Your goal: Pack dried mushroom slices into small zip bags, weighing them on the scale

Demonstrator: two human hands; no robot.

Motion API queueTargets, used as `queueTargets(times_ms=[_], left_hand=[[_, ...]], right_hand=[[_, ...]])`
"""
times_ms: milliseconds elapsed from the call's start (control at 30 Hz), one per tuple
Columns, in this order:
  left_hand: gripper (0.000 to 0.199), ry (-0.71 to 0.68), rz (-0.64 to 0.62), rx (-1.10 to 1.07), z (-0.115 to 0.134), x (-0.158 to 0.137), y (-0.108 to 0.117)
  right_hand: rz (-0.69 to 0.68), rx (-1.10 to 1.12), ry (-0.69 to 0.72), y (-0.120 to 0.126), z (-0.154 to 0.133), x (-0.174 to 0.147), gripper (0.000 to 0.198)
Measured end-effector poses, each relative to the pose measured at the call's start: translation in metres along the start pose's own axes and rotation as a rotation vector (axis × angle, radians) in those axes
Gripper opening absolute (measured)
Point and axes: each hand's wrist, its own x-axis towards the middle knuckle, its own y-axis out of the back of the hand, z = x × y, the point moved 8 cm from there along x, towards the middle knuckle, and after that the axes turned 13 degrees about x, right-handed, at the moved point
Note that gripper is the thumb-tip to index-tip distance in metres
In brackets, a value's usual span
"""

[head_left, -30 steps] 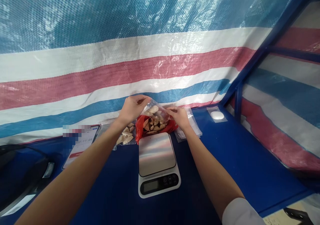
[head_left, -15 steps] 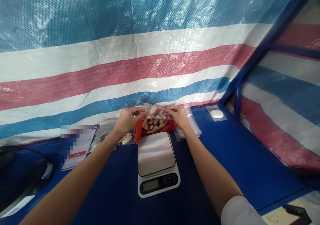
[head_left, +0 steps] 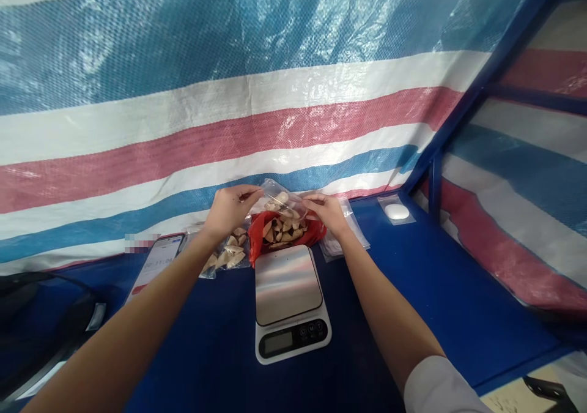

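A clear plastic bag (head_left: 285, 197) with several pale, chunky pieces in it hangs between my two hands. My left hand (head_left: 233, 208) pinches its upper left corner, fingers closed. At the bag's right edge, my right hand (head_left: 326, 211) grips the plastic between thumb and fingers. Right below stands an open red plastic bag (head_left: 257, 237) full of brownish-tan dried pieces (head_left: 284, 232). In front of it lies a kitchen scale (head_left: 288, 287) with a bare metal plate. Its display looks blank.
Filled clear bags (head_left: 229, 255) lie left of the red bag, near a phone (head_left: 158, 260). Flat plastic bags (head_left: 348, 232) are behind my right hand. A white oval object (head_left: 397, 212) sits on clear film to the right. Striped sheeting (head_left: 238, 125) walls the blue table (head_left: 440, 290).
My left hand has lifted slightly and shifted left, and the clear bag's left corner has risen with it. The view has tilted a little. My right hand stays nearly in place.
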Motion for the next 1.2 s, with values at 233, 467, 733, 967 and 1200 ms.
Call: queueTargets(times_ms=[233,467,733,967,1200], left_hand=[[0.044,-0.033,-0.014,-0.037,0.013,0.01,0.005],[0.042,-0.037,-0.032,-0.081,0.01,0.01,-0.006],[0.044,-0.015,-0.036,-0.082,0.007,0.012,-0.008],[0.056,-0.031,-0.102,-0.133,0.012,0.015,-0.017],[0.053,-0.04,-0.082,-0.172,0.019,0.013,-0.013]], right_hand=[[-0.046,-0.015,-0.015,-0.005,-0.01,0.001,0.026],[-0.098,-0.018,-0.091,-0.003,-0.001,0.001,0.027],[-0.034,0.027,-0.144,0.01,-0.003,0.002,0.028],[-0.099,0.033,-0.131,0.005,-0.006,0.0,0.032],[-0.135,-0.027,-0.167,0.004,-0.002,0.0,0.024]])
